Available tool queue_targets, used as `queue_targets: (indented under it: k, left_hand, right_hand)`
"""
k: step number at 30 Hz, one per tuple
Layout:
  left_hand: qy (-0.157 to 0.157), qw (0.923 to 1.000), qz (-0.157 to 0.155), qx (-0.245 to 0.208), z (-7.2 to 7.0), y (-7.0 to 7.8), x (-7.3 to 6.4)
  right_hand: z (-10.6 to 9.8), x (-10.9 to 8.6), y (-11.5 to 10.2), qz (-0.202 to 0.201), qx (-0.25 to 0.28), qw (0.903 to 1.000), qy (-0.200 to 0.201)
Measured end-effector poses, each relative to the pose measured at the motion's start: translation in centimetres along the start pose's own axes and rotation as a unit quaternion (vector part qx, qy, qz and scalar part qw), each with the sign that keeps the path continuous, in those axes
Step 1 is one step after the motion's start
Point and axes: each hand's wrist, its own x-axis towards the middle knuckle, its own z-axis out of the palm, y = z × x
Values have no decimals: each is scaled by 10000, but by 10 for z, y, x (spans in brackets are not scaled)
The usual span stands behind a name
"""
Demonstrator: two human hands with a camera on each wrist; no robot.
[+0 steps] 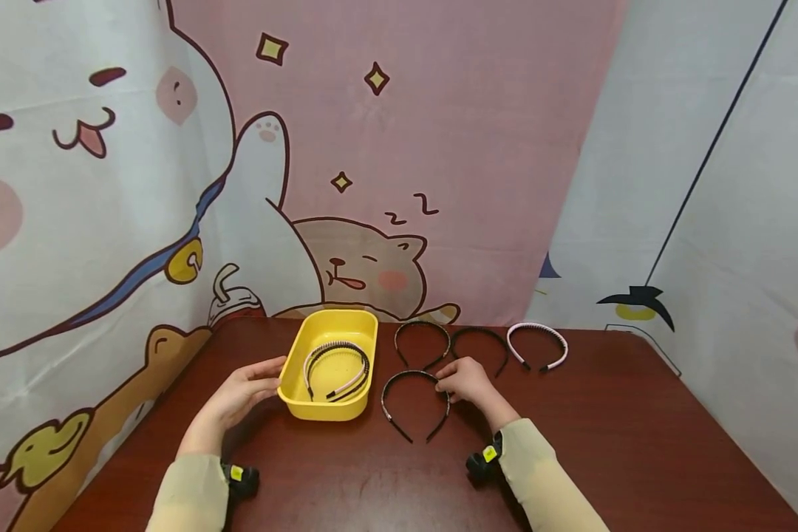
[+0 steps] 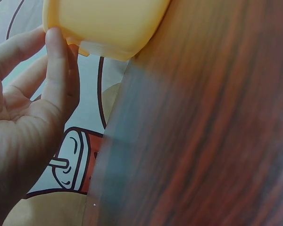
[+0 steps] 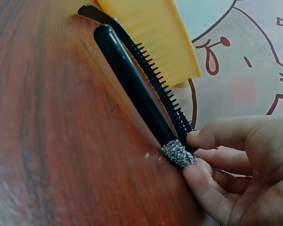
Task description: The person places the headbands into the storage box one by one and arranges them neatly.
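My right hand (image 1: 467, 382) pinches the right side of a black headband (image 3: 137, 87) between thumb and fingers. Silvery glitter covers part of this band, and comb-like teeth line its inner side. Its two ends point towards me, low over the brown table. On the left, my left hand (image 1: 244, 391) touches the side of a yellow plastic tray (image 1: 326, 411) near its rim, fingers mostly straight. Inside the tray lie headbands (image 1: 338, 344), a pink one and a dark one overlapping. In the left wrist view, fingertips meet the tray's corner (image 2: 104, 28).
Behind the held band lie a dark patterned headband (image 1: 423, 323), a plain black headband (image 1: 482, 329) and a pink headband (image 1: 539, 326), in a row along the back of the table (image 1: 612, 428). A cartoon-printed cloth (image 1: 479, 148) hangs behind the table and at its sides.
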Motion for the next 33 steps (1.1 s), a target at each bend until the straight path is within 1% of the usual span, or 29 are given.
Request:
queue_targets:
  k: [2, 5, 8, 9, 14, 19, 21, 28, 33]
  left_hand:
    - [-5, 10000, -2, 26, 0, 0, -1]
    - [67, 10000, -56, -14, 0, 0, -2]
    - [14, 10000, -60, -6, -1, -1, -2]
    - [48, 9999, -87, -48, -1, -1, -2]
    - [20, 10000, -70, -15, -2, 0, -2]
    - [52, 10000, -73, 33, -3, 2, -3]
    - [54, 10000, -49, 41, -2, 2, -3]
    - [-147, 9997, 175, -20, -1, 1, -2]
    - [-150, 9996, 204, -84, 0, 0, -2]
  right_hand:
    - [1, 0, 1, 4, 49, 10000, -3]
    - [2, 0, 2, 0, 86, 10000, 10]
    - [4, 0, 2, -17, 110, 9999, 61]
    - [4, 0, 1, -15, 119, 9999, 69]
    - [5, 0, -2, -29, 247, 9997, 88]
    - [4, 1, -3, -18, 424, 9991, 11]
    - [3, 1, -2, 1, 490, 9988, -9]
    - [0, 1, 1, 162, 863, 9961, -114]
    - [-4, 2, 4, 200, 1033, 9942, -212]
